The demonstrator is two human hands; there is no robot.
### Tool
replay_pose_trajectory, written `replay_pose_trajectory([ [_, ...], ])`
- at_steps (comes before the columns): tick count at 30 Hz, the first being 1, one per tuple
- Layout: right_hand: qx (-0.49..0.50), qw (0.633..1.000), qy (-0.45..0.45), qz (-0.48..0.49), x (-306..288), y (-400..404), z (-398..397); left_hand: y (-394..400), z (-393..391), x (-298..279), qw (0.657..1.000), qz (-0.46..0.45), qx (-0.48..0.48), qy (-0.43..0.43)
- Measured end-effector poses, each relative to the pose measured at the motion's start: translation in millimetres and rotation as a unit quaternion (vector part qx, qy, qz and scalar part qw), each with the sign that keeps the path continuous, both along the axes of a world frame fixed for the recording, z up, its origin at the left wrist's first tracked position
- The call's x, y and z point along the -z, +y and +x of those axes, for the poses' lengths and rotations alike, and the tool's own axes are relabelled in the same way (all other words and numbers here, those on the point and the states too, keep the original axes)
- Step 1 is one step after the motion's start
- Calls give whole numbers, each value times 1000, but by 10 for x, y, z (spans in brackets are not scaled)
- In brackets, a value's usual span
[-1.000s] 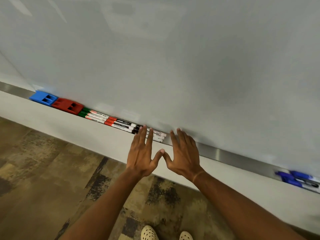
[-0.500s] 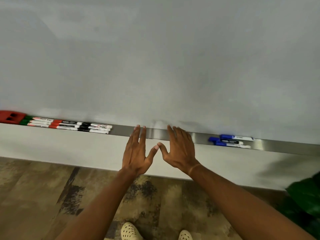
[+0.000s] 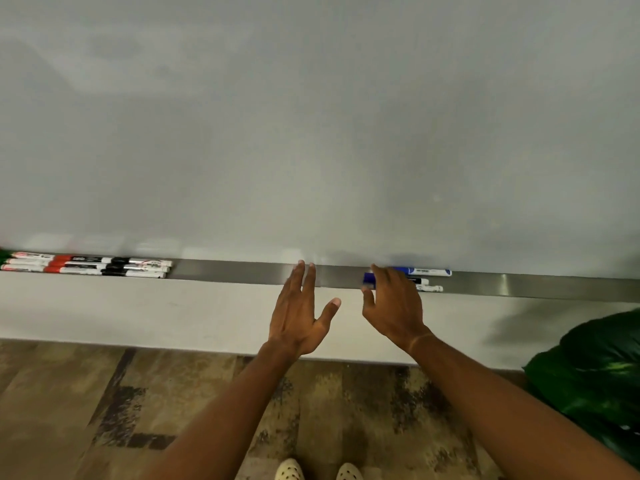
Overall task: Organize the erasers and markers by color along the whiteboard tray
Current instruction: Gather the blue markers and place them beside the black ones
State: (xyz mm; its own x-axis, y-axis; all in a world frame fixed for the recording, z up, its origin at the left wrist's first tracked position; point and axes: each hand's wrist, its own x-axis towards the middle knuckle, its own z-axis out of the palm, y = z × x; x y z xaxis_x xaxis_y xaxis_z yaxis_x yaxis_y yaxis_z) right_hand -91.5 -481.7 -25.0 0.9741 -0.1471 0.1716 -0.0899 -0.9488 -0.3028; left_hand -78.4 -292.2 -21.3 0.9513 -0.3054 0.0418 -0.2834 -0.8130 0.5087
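Patchy brown carpet (image 3: 104, 410) runs below the wall, a leafy green plant (image 3: 595, 382) sits right, cream perforated shoes (image 3: 290, 470) near.

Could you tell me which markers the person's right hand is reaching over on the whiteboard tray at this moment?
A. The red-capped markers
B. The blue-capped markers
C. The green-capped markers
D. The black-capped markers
B: the right hand lies over the capped ends of the blue markers on the tray, while the red, black and green ones lie far to the left, beyond the left hand.
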Motion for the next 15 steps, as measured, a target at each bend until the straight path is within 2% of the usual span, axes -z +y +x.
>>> replay_pose_trajectory([
  [6, 42, 998, 46, -9, 37, -351, 119, -188, 108, 67, 998, -35, 13, 46],
  [15, 7, 996, 83, -18, 139, -426, 326, -217, 221, 151, 995, -69, 21, 66],
])
